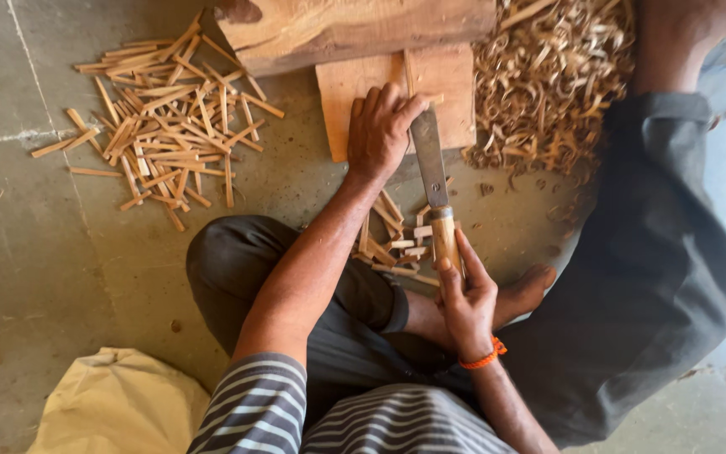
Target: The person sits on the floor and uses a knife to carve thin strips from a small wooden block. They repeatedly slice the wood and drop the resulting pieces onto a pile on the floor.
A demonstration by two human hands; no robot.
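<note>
Right hand fingers grip chisel by its wooden handle. Left hand fingers pinch thin stick upright against blade, on wooden block at its front edge.

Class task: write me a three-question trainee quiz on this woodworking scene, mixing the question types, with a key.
1. True or false: the right hand holds the knife by its wooden handle.
2. What does the left hand press on?
3. The pile of wood sticks lies: A) left of the wooden board, B) on it, C) in a sack.

Key: 1 true; 2 the thin strip and knife blade on the board; 3 A.
</note>
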